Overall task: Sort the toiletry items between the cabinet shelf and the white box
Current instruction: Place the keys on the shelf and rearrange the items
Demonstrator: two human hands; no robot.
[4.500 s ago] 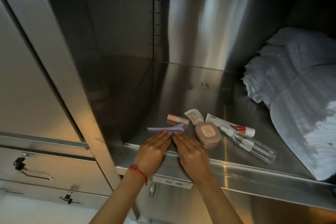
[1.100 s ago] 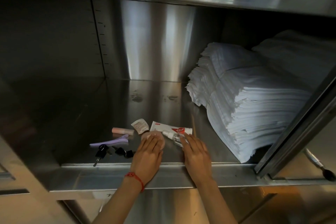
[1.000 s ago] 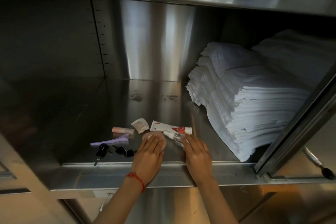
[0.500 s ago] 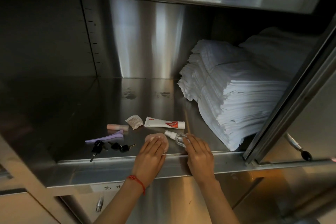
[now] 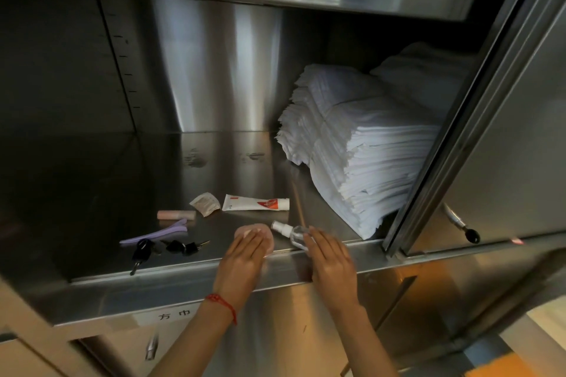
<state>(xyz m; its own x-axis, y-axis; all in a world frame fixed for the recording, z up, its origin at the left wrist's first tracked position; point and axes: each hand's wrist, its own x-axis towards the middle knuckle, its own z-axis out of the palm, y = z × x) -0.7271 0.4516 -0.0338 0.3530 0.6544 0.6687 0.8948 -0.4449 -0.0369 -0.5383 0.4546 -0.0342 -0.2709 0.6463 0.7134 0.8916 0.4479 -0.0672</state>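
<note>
stainless steel is lining the cabinet shelf (image 5: 214, 168), where 2 hands are lying flat at the front edge. the left hand (image 5: 243, 257) is pressing open fingers on a pink round compact (image 5: 266, 234); the right hand (image 5: 329, 260) is resting open on a clear spray bottle (image 5: 289, 231). behind are sitting a toothpaste tube (image 5: 255, 202), a sachet (image 5: 205, 202) and a pink stick (image 5: 176, 214); leftward a purple hair clip (image 5: 154, 234) is touching keys (image 5: 165, 249). folded white cloths (image 5: 361, 144) are stacking up at the right.
</note>
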